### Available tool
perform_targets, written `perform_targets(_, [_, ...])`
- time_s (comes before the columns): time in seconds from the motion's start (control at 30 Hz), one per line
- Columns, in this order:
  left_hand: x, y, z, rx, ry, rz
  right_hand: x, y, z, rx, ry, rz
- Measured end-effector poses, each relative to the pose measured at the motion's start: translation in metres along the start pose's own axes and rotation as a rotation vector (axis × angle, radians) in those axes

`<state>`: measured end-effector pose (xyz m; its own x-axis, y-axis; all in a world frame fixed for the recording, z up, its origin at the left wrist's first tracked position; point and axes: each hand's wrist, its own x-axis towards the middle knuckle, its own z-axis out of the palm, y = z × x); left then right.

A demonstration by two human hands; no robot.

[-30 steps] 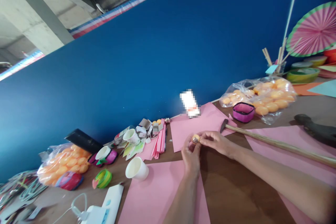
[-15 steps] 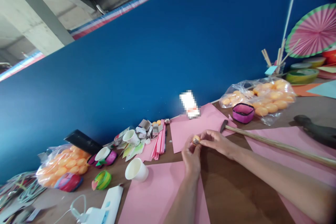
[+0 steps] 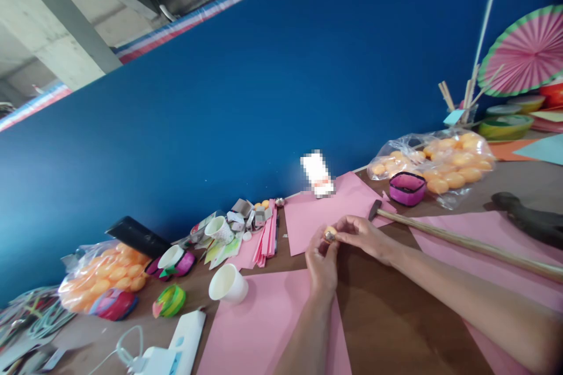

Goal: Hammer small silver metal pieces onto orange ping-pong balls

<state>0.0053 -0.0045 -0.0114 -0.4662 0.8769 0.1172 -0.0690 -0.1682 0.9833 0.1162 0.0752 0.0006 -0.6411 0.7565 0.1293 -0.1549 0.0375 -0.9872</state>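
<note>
Between the fingertips of both hands is a small orange ball [image 3: 330, 234] with a shiny silver patch facing me. My left hand [image 3: 322, 261] grips it from the left and below, thumb against the near side. From the right, my right hand [image 3: 358, 237] pinches its edge with thumb and forefinger. Both hands are above the brown table, close to a pink sheet [image 3: 325, 217] behind them. Another pink sheet [image 3: 272, 328] lies under my left forearm. Parts of the ball are hidden by the fingers.
A white paper cup [image 3: 229, 283] tilts at left. A hammer [image 3: 457, 238] lies at right. Bags of orange balls [image 3: 457, 164] sit at both sides, near a purple holder [image 3: 407, 188]. A power strip [image 3: 189, 340], green tape [image 3: 169, 300] and pink strips [image 3: 266, 240] lie at left.
The ball has turned slightly in my fingers, and its silver patch looks shinier. My hands have barely moved.
</note>
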Motion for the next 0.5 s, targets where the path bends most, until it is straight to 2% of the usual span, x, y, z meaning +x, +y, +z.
perform_targets(0.27, [-0.002,0.002,-0.001,-0.063,-0.032,0.025,-0.002,-0.005,0.002,0.005,0.016,-0.004])
perform_targets(0.5, [0.003,-0.007,-0.003,-0.09,0.035,-0.002,0.0,0.006,0.001,-0.089,0.03,-0.086])
